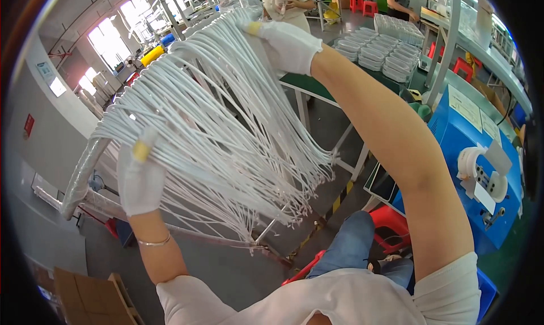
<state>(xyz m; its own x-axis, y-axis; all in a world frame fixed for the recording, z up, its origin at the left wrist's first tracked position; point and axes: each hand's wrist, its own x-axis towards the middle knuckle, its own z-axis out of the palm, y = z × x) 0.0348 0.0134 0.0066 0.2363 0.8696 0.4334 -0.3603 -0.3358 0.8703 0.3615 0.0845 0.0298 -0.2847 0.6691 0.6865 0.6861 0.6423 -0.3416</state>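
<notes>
Touching white cables (pixel 226 115) hung over a rack (pixel 85 175), the gloved left hand (pixel 140 180) and right hand (pixel 289 43); whether gripping, cannot tell.

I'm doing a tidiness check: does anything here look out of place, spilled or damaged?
Nothing looks plainly spilled or broken. The white cables draped over the rack look a little untidy: their lower ends hang unevenly and cross one another. The floor tape also looks patchy, perhaps worn.

Tubular rack (pixel 84 176), white cables (pixel 212 124) draped over
</notes>
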